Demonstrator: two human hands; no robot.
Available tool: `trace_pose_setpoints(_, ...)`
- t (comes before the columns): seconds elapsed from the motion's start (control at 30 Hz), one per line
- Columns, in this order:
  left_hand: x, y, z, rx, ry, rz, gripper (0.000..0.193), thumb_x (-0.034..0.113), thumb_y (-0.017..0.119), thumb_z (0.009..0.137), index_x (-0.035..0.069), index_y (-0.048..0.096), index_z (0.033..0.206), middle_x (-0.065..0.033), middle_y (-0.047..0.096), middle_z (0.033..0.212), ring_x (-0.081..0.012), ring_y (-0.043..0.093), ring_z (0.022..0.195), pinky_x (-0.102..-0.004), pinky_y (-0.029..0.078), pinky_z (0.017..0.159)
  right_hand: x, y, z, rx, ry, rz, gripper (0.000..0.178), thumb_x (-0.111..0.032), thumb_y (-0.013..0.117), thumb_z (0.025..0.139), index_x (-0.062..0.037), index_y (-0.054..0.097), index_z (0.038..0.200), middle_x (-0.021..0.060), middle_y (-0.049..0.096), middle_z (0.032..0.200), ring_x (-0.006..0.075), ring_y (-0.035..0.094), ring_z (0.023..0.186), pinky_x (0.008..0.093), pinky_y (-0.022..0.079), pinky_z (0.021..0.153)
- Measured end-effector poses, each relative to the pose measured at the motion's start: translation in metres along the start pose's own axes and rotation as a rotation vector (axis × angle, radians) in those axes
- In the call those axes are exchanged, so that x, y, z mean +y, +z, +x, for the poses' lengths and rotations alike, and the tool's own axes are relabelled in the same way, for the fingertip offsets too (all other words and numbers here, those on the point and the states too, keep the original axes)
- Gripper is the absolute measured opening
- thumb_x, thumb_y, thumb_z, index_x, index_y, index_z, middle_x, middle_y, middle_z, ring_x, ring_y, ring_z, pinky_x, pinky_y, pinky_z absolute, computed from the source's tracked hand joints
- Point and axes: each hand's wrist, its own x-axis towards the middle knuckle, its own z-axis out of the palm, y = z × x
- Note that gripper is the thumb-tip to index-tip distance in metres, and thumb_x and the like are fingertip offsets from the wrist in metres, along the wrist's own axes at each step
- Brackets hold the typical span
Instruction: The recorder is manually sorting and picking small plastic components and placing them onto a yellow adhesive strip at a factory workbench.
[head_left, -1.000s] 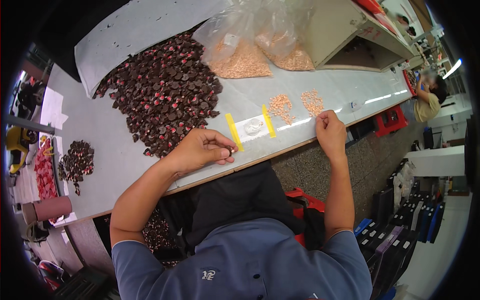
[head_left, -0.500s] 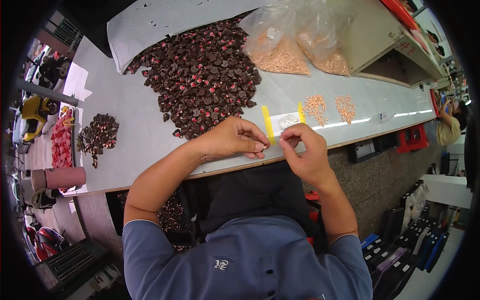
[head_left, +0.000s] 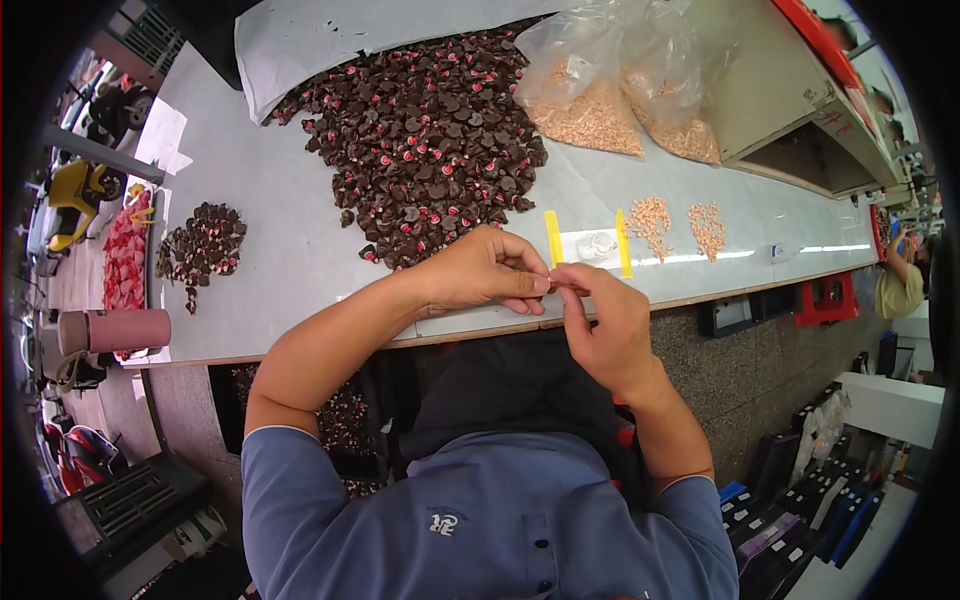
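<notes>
My left hand (head_left: 488,272) is closed in a pinch just over the table's front edge. Meeting it fingertip to fingertip, my right hand (head_left: 612,320) is pinched too. Whatever sits between the fingers is too small to make out. Right beyond the hands lies a white sheet (head_left: 572,247) with yellow tape strips at both sides and a clear round thing (head_left: 599,243) on it. A large heap of small dark brown pieces (head_left: 430,140), some with red and pink faces, spreads past my left hand. Two little groups of tan pieces (head_left: 650,222) (head_left: 707,230) lie to the right.
Two clear plastic bags of tan pieces (head_left: 585,115) stand at the back, beside a beige metal box (head_left: 800,120). At the left are a smaller dark pile (head_left: 205,245), a pink tumbler (head_left: 125,330) and red pieces (head_left: 127,255). Another person (head_left: 900,285) is at the far right.
My right hand has moved left so that its fingertips now meet those of my left hand; before, there was a gap between them. The whole view has shifted slightly.
</notes>
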Motion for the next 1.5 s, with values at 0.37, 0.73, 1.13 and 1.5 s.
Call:
trace_pose_setpoints(0.37,0.001,0.0,-0.001,-0.047,-0.021,0.075,0.021,0.015,0.073,0.09,-0.003,0.068,0.101,-0.0105,0.072,0.092,-0.0186,0.072,0.083,-0.0261,0.058,0.071,0.013,-0.007,0.003,-0.209,0.116,0.157,0.012,0.0,0.069,0.081,-0.0032,0.062,0.09,0.0071,0.065,0.069,0.0192,0.066,0.058,0.0296,0.05,0.052)
trace_pose_setpoints(0.73,0.002,0.001,-0.002,-0.07,-0.027,0.098,0.019,0.016,0.073,0.09,-0.002,0.069,0.097,-0.0095,0.072,0.091,-0.0178,0.072,0.083,-0.0254,0.057,0.071,0.016,-0.007,0.003,-0.211,0.108,0.169,0.012,0.0,0.07,0.08,-0.0044,0.061,0.087,0.0062,0.063,0.066,0.02,0.062,0.053,0.0309,0.046,0.048)
trace_pose_setpoints(1.13,-0.001,0.002,-0.001,-0.044,0.036,0.097,0.023,0.006,0.069,0.091,-0.004,0.068,0.112,-0.0123,0.072,0.1,-0.0171,0.072,0.088,-0.0256,0.058,0.076,0.026,-0.064,0.041,-0.281,-0.098,-0.38,0.009,-0.001,0.069,0.081,-0.0043,0.061,0.085,0.0089,0.062,0.066,0.0242,0.062,0.056,0.0344,0.046,0.052)
trace_pose_setpoints(1.5,-0.003,0.001,0.0,-0.044,0.047,0.057,0.024,0.005,0.067,0.091,-0.004,0.067,0.114,-0.0131,0.072,0.105,-0.0166,0.071,0.087,-0.0269,0.058,0.077,0.034,-0.056,0.045,-0.392,-0.155,-0.59,0.009,-0.008,0.068,0.083,-0.0068,0.059,0.083,0.009,0.06,0.065,0.0287,0.06,0.058,0.0408,0.046,0.054)
